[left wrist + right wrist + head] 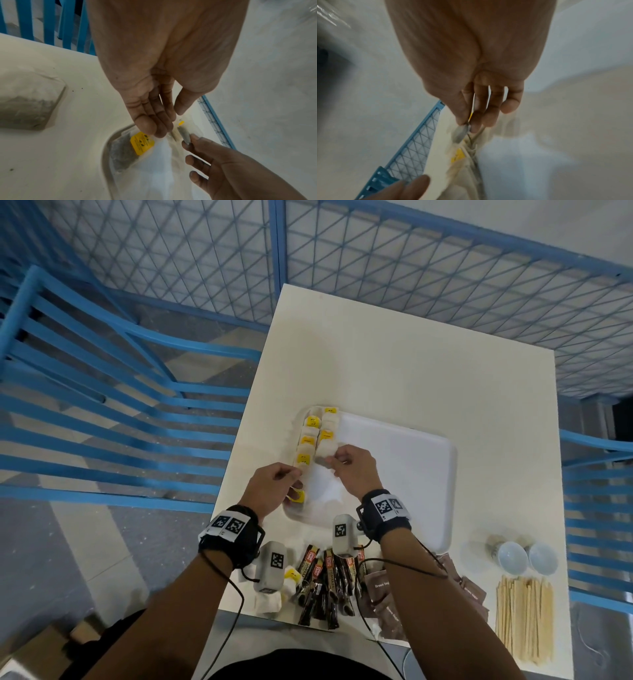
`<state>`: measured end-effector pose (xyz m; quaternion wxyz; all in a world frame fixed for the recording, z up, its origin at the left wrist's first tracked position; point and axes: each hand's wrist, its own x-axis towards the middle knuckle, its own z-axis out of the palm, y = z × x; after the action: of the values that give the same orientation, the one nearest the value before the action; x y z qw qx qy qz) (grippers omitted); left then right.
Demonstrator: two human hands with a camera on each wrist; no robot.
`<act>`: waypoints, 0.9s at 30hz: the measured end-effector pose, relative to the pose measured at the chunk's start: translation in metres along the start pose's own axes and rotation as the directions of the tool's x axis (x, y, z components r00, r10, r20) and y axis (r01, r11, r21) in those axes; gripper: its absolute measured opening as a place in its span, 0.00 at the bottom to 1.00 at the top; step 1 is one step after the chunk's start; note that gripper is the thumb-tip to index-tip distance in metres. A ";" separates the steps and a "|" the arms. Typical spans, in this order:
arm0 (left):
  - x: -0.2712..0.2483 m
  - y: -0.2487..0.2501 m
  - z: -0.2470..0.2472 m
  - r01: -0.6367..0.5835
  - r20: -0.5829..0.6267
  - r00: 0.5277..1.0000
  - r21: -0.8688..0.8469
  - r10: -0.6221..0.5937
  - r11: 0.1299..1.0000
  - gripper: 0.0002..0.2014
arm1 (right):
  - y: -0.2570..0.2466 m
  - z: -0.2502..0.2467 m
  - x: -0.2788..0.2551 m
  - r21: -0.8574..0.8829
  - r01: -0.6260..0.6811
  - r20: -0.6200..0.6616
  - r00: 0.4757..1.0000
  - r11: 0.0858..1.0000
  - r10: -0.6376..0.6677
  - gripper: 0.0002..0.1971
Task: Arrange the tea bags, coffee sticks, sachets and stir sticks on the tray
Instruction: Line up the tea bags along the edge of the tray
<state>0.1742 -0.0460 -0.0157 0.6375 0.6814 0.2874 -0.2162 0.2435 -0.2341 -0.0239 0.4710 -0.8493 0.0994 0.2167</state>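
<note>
A white tray (404, 467) lies on the cream table. Several tea bags with yellow tags (310, 440) stand in two columns along its left edge. My right hand (334, 462) pinches a tea bag (323, 453) between thumb and forefinger at the near end of the right column; the right wrist view shows that pinch (467, 124) on the bag (458, 134). My left hand (294, 481) has straight fingers (150, 129) resting on a yellow-tagged tea bag (141, 143) in the tray's near-left corner, thumb apart.
Near the table's front edge lie loose tea bags (270, 601), dark coffee sticks (325, 580), brown sugar sachets (380, 587) and a row of wooden stir sticks (524, 618). Two paper cups (524, 556) lie at the right. A blue chair (102, 405) and mesh fence (445, 268) surround the table.
</note>
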 end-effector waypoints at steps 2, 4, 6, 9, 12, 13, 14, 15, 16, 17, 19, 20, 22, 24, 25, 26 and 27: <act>-0.001 -0.001 -0.003 -0.011 -0.014 1.000 0.031 0.011 0.999 0.05 | 0.001 0.000 0.006 -0.045 -0.001 -0.057 0.998 0.999 -0.002 0.07; -0.001 -0.002 -0.006 -0.020 -0.017 1.000 0.055 0.021 0.998 0.05 | 0.000 0.000 0.009 -0.080 -0.005 -0.075 0.997 0.997 -0.001 0.05; -0.001 -0.001 -0.008 -0.026 -0.015 1.000 0.088 0.028 0.996 0.05 | -0.002 0.002 0.011 -0.097 -0.008 -0.073 0.997 0.995 0.001 0.05; -0.001 -0.001 -0.011 -0.024 -0.017 1.000 0.128 0.026 0.991 0.05 | -0.001 0.006 0.014 -0.128 -0.019 -0.068 0.998 0.992 0.010 0.05; -0.002 0.000 -0.013 -0.024 -0.020 0.999 0.147 0.027 0.989 0.07 | 0.002 0.009 0.017 -0.169 -0.019 -0.079 0.997 0.985 0.005 0.05; -0.002 0.000 -0.014 -0.024 -0.022 0.999 0.146 0.028 0.989 0.07 | 0.002 0.010 0.017 -0.169 -0.020 -0.085 0.996 0.985 0.006 0.04; -0.002 0.000 -0.014 -0.026 -0.022 0.999 0.144 0.030 0.989 0.07 | 0.002 0.010 0.017 -0.159 -0.023 -0.092 0.996 0.987 0.008 0.04; -0.002 0.000 -0.015 -0.028 -0.022 0.999 0.143 0.031 0.989 0.07 | 0.002 0.011 0.017 -0.141 -0.027 -0.101 0.995 0.990 0.013 0.04; -0.002 0.000 -0.015 -0.028 -0.023 0.999 0.143 0.031 0.989 0.07 | 0.002 0.012 0.018 -0.124 -0.032 -0.109 0.994 0.992 0.018 0.04; -0.002 0.000 -0.015 -0.027 -0.023 0.999 0.142 0.031 0.990 0.07 | 0.002 0.012 0.018 -0.110 -0.035 -0.115 0.993 0.993 0.022 0.05; -0.002 0.000 -0.015 -0.028 -0.023 0.999 0.140 0.031 0.990 0.07 | 0.001 0.013 0.018 -0.098 -0.042 -0.121 0.992 0.994 0.030 0.06; -0.002 0.000 -0.016 -0.029 -0.022 0.999 0.140 0.032 0.990 0.07 | 0.002 0.013 0.018 -0.094 -0.047 -0.124 0.992 0.994 0.035 0.06; -0.002 0.000 -0.016 -0.031 -0.021 0.999 0.138 0.034 0.990 0.08 | 0.002 0.014 0.019 -0.083 -0.053 -0.130 0.991 0.995 0.042 0.07; -0.003 0.000 -0.017 -0.031 -0.022 0.999 0.135 0.034 0.990 0.08 | 0.002 0.014 0.018 -0.063 -0.059 -0.137 0.989 0.996 0.050 0.09; -0.003 0.000 -0.017 -0.028 -0.023 0.999 0.133 0.032 0.991 0.08 | 0.003 0.014 0.017 -0.045 -0.062 -0.142 0.988 0.997 0.055 0.11; -0.003 0.000 -0.017 -0.026 -0.025 0.999 0.130 0.030 0.991 0.07 | 0.004 0.014 0.015 -0.024 -0.063 -0.150 0.987 0.998 0.059 0.12; -0.004 0.000 -0.018 -0.025 -0.026 0.999 0.127 0.029 0.992 0.07 | 0.005 0.014 0.014 -0.005 -0.062 -0.163 0.985 0.998 0.060 0.12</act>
<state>0.1699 -0.0285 -0.0117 0.5917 0.7272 0.2728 -0.2157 0.2500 -0.2250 -0.0405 0.4503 -0.8630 0.1623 0.1616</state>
